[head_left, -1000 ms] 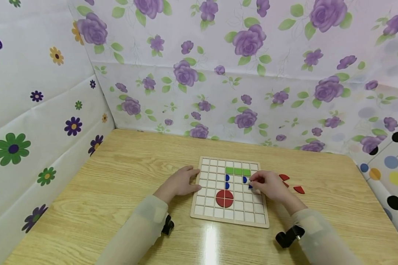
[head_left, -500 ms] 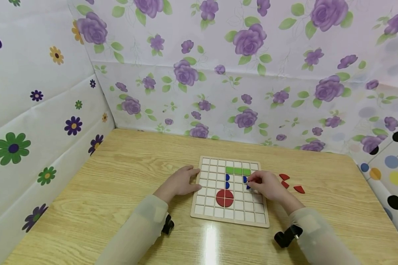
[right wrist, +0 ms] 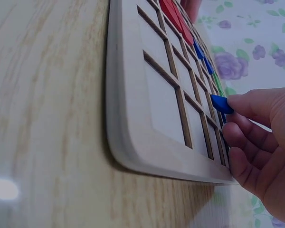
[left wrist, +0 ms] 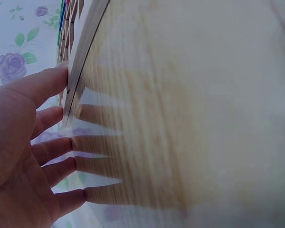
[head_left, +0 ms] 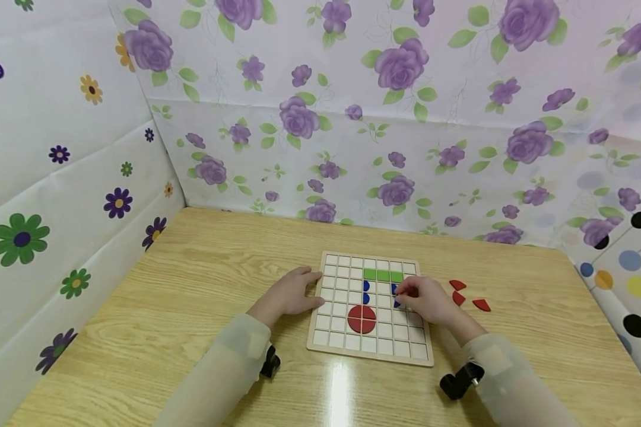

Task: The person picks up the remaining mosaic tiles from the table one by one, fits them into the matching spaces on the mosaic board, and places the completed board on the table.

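Observation:
A wooden grid board [head_left: 374, 357] with white cells lies on the table. My right hand [head_left: 429, 301] is over its right side, pinching a blue half-circle piece [right wrist: 221, 103] between thumb and fingers; the piece is tilted, close over a cell. Just above it, partly behind the fingertips, sits another blue piece [head_left: 393, 289]. Two more blue half circles [head_left: 366, 286] lie in a column further left, below a row of green squares [head_left: 383, 276]. Red quarter pieces [head_left: 355, 325] form a circle lower down. My left hand [head_left: 288, 295] touches the board's left edge with spread, extended fingers.
Several loose red quarter pieces [head_left: 481, 305] lie on the wooden table [head_left: 235, 255] to the right of the board, near my right forearm. Flower-patterned sheets [head_left: 352, 142] hang behind the table and along its left side.
My right hand has shifted slightly left with the blue half circle, bringing it below the other blue piece. A loose red piece it partly covered now shows fully. The left hand stays still.

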A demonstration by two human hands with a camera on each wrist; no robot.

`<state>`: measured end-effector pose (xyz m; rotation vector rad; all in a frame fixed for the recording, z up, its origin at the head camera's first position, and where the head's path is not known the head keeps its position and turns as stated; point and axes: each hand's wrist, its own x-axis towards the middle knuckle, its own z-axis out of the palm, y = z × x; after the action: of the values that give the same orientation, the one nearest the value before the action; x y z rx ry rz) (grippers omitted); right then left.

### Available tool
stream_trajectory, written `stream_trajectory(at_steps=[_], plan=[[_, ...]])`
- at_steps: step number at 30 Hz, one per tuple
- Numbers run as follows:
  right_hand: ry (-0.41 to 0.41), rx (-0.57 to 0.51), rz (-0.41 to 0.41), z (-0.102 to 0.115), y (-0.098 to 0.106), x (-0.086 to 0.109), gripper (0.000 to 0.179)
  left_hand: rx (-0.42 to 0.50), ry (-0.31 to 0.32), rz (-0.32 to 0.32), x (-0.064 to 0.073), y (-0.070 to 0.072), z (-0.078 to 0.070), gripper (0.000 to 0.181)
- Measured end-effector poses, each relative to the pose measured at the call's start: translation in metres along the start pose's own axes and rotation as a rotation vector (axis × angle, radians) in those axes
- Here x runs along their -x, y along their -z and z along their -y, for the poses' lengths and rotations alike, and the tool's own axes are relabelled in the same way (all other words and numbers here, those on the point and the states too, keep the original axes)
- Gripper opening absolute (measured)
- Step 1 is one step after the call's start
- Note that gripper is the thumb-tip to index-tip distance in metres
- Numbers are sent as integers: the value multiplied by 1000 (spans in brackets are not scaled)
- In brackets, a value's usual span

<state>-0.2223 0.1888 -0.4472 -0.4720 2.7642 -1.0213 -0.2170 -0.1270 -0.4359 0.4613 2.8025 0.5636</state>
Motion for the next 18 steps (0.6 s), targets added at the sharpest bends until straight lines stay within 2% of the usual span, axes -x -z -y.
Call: stream_trajectory(at_steps=[18], plan=[[-9,-7,27,2,-1,0,7,2,2,3,0,-1,1,65]])
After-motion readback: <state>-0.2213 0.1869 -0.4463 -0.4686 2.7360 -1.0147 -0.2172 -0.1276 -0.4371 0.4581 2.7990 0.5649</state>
